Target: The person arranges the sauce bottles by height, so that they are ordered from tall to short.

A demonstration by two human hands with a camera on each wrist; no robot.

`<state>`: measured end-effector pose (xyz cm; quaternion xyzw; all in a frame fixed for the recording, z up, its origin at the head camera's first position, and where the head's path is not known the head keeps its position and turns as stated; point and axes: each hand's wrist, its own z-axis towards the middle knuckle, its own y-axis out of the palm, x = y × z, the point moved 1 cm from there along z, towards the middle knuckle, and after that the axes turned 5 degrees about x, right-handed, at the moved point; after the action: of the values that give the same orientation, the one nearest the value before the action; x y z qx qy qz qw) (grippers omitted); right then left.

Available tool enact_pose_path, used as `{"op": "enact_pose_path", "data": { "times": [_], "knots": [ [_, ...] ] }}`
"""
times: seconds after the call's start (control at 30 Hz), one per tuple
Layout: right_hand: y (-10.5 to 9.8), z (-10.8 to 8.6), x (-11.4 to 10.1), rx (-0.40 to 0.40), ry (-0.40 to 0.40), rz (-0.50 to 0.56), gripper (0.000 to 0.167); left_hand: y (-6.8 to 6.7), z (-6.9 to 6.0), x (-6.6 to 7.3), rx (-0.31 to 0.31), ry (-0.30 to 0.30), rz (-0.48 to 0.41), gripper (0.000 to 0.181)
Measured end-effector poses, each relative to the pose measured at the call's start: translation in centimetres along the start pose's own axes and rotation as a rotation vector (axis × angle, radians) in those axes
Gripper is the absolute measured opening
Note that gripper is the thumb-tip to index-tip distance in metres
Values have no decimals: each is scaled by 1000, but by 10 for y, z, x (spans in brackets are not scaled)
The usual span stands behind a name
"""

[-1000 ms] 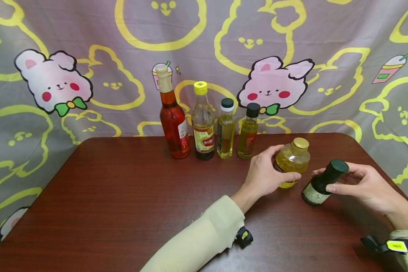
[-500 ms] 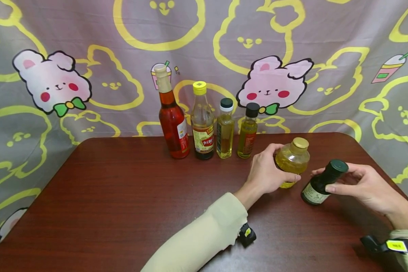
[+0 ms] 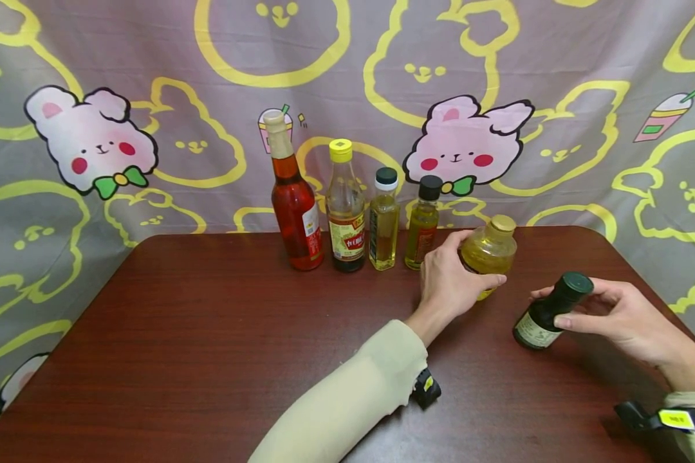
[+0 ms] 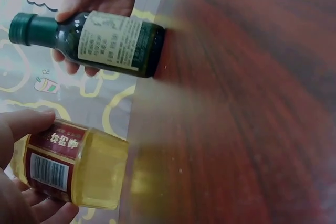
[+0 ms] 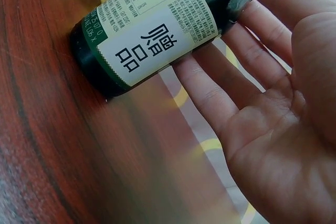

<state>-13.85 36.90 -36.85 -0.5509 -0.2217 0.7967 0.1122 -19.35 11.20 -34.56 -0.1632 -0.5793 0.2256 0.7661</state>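
Note:
My left hand (image 3: 447, 278) grips a squat clear bottle of yellow oil (image 3: 489, 256) round its body, near the table's right side. In the left wrist view this oil bottle shows a dark red label (image 4: 55, 142) with a barcode; whether its base touches the table is hard to tell. To its right, my right hand (image 3: 628, 321) holds a small dark green bottle (image 3: 537, 326) by the upper part, thumb in front and fingers behind. Its pale label (image 5: 152, 40) carries large black characters in the right wrist view. Both bottles have their caps on.
Along the back of the brown table (image 3: 208, 347) stand a red bottle (image 3: 295, 218), a yellow-capped bottle (image 3: 346, 225), a slim oil bottle (image 3: 385, 225) and a black-capped oil bottle (image 3: 421, 225). A patterned cloth (image 3: 208, 64) hangs behind.
My left hand has moved the yellow oil bottle back and slightly left, away from the dark green bottle. The right hand and its bottle have stayed in place.

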Motion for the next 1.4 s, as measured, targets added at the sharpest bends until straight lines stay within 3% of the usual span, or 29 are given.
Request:
{"op": "enact_pose_path", "data": {
  "times": [0.33, 0.6, 0.83, 1.13, 1.4],
  "knots": [
    [0, 1, -3, -35, -27, 32, 45, 12, 10, 0, 125, -65, 71, 76],
    [0, 1, -1, -2, 26, 28, 43, 14, 17, 7, 142, -129, 42, 73],
    [0, 0, 0, -1, 14, 25, 43, 20, 23, 8, 172, -169, 28, 72],
    [0, -1, 1, -5, 12, 25, 44, 21, 20, 5, 200, -127, 50, 75],
    [0, 1, -2, -38, -1, 60, 44, 20, 16, 3, 243, -95, 3, 74]
  ]
}}
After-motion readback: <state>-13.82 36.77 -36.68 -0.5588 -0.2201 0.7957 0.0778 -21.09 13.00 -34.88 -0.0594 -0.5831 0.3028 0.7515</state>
